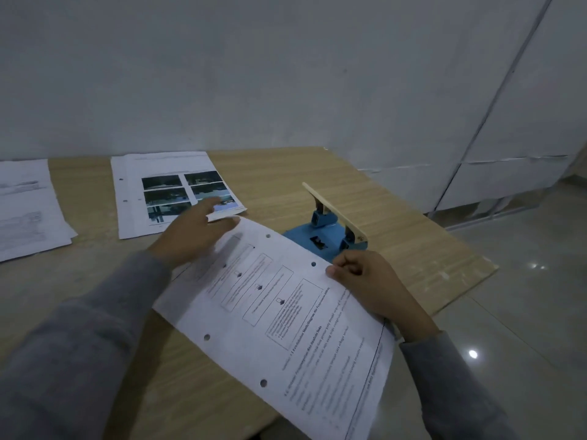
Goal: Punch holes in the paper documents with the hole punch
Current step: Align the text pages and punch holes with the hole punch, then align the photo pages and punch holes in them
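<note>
A printed sheet [279,328] with a flow diagram is held tilted above the wooden table [397,217]. It has two holes along its far edge and two along its near left edge. My right hand [365,281] pinches its far right edge beside one hole. My left hand [193,233] grips its far left corner, fingers spread over it. Just behind the sheet stands the blue hole punch [327,230] with its cream lever raised; its near part is hidden by the paper.
A punched stack of pages with photos [165,192] lies at the back centre. Another paper stack [25,211] lies at the far left. The table's right edge drops to a glossy tiled floor [524,296]. A white wall stands behind.
</note>
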